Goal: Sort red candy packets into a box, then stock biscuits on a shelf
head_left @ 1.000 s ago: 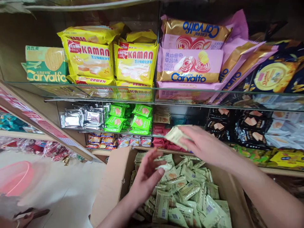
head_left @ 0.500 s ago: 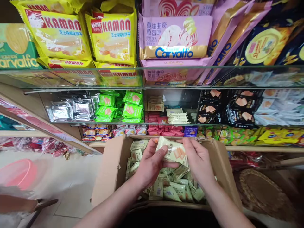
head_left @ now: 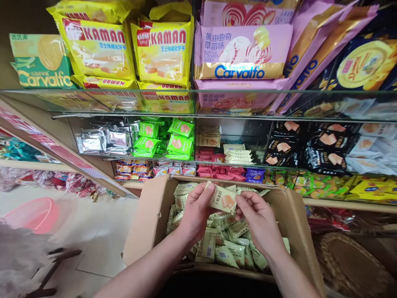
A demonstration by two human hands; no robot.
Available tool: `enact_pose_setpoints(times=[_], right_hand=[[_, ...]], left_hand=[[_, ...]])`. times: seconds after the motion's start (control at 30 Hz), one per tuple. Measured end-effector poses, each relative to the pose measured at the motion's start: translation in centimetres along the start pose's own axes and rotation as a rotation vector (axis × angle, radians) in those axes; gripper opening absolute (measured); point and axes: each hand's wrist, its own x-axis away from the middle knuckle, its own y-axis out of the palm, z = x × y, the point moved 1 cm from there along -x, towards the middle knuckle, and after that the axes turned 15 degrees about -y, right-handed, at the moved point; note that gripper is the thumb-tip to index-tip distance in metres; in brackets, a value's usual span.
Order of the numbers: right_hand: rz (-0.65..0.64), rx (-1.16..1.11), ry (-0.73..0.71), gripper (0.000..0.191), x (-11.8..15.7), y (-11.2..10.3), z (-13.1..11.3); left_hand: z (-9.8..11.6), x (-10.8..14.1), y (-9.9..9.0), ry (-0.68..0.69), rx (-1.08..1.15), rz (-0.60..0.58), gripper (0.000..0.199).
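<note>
Between my two hands is a small cream snack packet (head_left: 223, 199) printed with pale cake slices. My left hand (head_left: 200, 207) pinches its left end, thumb on top. My right hand (head_left: 256, 215) grips its lower right corner with thumb and fingertips; whether more packets lie beneath it I cannot tell. Both hands are over an open cardboard box (head_left: 149, 211) filled with loose packets (head_left: 229, 252) of the same cream kind. On the glass shelf behind the box, a small stack of cream packets (head_left: 238, 155) lies in a compartment.
Green packets (head_left: 180, 138) and black packets (head_left: 283, 145) fill neighbouring compartments. Above them a glass shelf edge (head_left: 192, 101) runs across, bearing yellow wafer bags (head_left: 101, 49) and pink cookie bags (head_left: 245, 51). A pink basin (head_left: 34, 215) is on the floor at left, a woven basket (head_left: 353, 260) at right.
My left thumb has shifted toward the packet's upper left end. My right hand has moved down to its lower right corner. The view has shifted slightly, moving the shelves rightward in the picture.
</note>
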Motion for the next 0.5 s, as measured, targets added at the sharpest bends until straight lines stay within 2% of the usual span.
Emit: enact_pose_setpoints(times=[0.1, 0.2, 0.37, 0.43, 0.5], right_hand=[[-0.002, -0.121, 0.036, 0.024, 0.1, 0.2, -0.1], [0.013, -0.167, 0.01, 0.022, 0.2, 0.3, -0.2], [0.116, -0.068, -0.105, 0.02, 0.1, -0.2, -0.2], [0.083, -0.021, -0.102, 0.02, 0.0, -0.4, -0.1], [-0.04, 0.024, -0.055, 0.019, 0.0, -0.5, -0.1]], left_hand=[[0.0, 0.1, 0.4, -0.003, -0.008, -0.01, 0.025], [0.1, 0.0, 0.6, 0.0, -0.011, -0.007, 0.026], [-0.1, -0.3, 0.3, -0.004, -0.047, 0.031, 0.033], [-0.4, -0.5, -0.1, 0.0, -0.05, 0.046, 0.034], [-0.8, -0.7, -0.6, 0.011, -0.057, 0.055, 0.034]])
